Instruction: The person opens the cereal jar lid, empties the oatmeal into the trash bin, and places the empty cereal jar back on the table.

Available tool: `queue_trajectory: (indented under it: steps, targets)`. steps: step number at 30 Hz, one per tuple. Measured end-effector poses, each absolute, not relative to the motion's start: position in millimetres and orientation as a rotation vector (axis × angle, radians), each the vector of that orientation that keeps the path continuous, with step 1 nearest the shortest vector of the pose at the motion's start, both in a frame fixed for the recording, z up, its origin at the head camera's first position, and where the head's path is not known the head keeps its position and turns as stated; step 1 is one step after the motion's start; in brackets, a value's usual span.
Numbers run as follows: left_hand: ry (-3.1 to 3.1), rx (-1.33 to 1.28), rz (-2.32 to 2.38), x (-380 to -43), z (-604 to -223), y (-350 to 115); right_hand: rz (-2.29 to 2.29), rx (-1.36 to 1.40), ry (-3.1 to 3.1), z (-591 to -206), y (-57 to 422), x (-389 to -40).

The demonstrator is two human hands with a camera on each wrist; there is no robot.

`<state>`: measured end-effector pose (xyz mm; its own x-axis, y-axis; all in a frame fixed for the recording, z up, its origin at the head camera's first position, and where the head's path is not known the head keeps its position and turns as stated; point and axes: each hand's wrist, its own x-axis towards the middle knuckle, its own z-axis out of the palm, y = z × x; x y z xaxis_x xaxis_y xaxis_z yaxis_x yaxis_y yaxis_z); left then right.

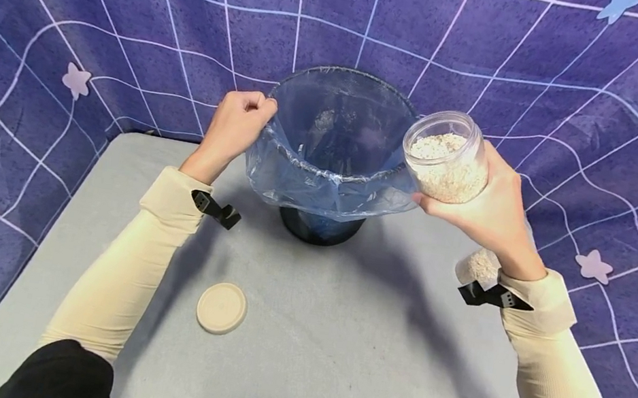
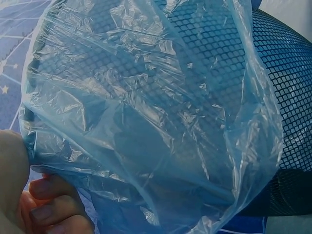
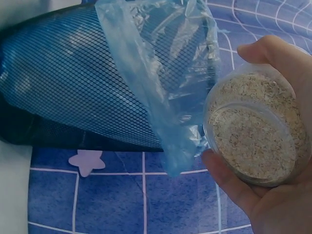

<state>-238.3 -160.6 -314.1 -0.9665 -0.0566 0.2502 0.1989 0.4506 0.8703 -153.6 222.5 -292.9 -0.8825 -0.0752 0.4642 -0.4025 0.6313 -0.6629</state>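
A black mesh waste bin stands at the table's back, lined with a translucent blue bin liner folded over its rim. At the rim's left side my left hand grips the liner's edge, with curled fingers showing in the left wrist view. My right hand holds a clear open jar of pale flakes near the rim's right side. The jar tilts toward the bin, its flakes still inside. In the right wrist view the jar's base faces the camera.
A round beige lid lies on the grey table, front left of the bin. Another container of pale flakes stands partly hidden behind my right wrist. A purple patterned curtain hangs close behind and beside the table.
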Motion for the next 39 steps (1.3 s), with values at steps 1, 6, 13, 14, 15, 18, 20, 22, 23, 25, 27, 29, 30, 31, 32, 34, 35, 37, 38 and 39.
queue_trajectory:
  steps: [1, 6, 13, 14, 15, 18, 20, 22, 23, 25, 27, 29, 30, 31, 32, 34, 35, 37, 38, 39]
  targets:
    - [-2.461, -0.126, -1.523, -238.5, -314.0, -160.1, 1.125, 0.378, -2.471, -290.6, 222.8, -154.9]
    - [-2.463, -0.128, -1.521, -238.8, -314.7, -158.9, 1.061, 0.368, -2.517, -279.9, 223.9, -163.8]
    - [-2.469, -0.139, -1.528, -239.6, -315.2, -157.9, 1.057, 0.382, -2.538, -274.1, 222.4, -175.6]
    - [-2.469, -0.141, -1.528, -240.0, -315.0, -158.0, 1.064, 0.391, -2.534, -273.5, 222.0, -177.2]
    - [-2.466, -0.145, -1.528, -240.1, -314.8, -158.0, 1.065, 0.400, -2.530, -272.9, 221.7, -178.7]
    - [-2.461, -0.147, -1.526, -239.9, -314.2, -158.5, 1.077, 0.418, -2.528, -270.5, 220.3, -182.9]
    - [-2.459, -0.146, -1.526, -239.4, -314.0, -158.9, 1.069, 0.425, -2.533, -268.8, 219.4, -185.4]
    - [-2.459, -0.142, -1.527, -239.0, -314.2, -159.3, 1.052, 0.425, -2.543, -267.1, 218.7, -187.8]
    - [-2.459, -0.141, -1.527, -238.9, -314.3, -159.6, 1.040, 0.425, -2.549, -266.3, 218.4, -189.1]
    - [-2.458, -0.143, -1.526, -238.6, -314.7, -160.1, 1.021, 0.432, -2.559, -264.6, 217.6, -192.0]
    - [-2.458, -0.143, -1.525, -238.7, -315.1, -160.6, 1.014, 0.440, -2.567, -262.9, 216.8, -195.2]
    - [-2.458, -0.141, -1.525, -238.6, -315.3, -161.0, 1.010, 0.450, -2.574, -261.2, 215.7, -198.6]
    - [-2.460, -0.139, -1.524, -238.7, -315.4, -161.2, 1.010, 0.454, -2.577, -260.3, 215.2, -200.3]
    - [-2.461, -0.135, -1.525, -238.9, -315.5, -161.4, 1.008, 0.457, -2.580, -259.4, 214.7, -202.0]
    - [-2.462, -0.133, -1.528, -239.0, -315.6, -161.5, 1.005, 0.456, -2.585, -258.4, 214.0, -203.6]
    - [-2.462, -0.131, -1.529, -239.3, -315.7, -161.6, 1.000, 0.465, -2.589, -256.4, 213.0, -206.8]
    - [-2.462, -0.130, -1.530, -239.4, -315.7, -161.6, 0.995, 0.469, -2.592, -255.5, 212.7, -208.6]
    - [-2.463, -0.130, -1.533, -239.5, -315.7, -161.5, 0.982, 0.484, -2.597, -253.5, 212.1, -211.6]
    - [-2.464, -0.129, -1.534, -239.5, -315.7, -161.4, 0.973, 0.491, -2.600, -252.5, 211.8, -213.0]
    - [-2.465, -0.129, -1.534, -239.5, -315.7, -161.4, 0.963, 0.500, -2.600, -251.7, 211.7, -214.4]
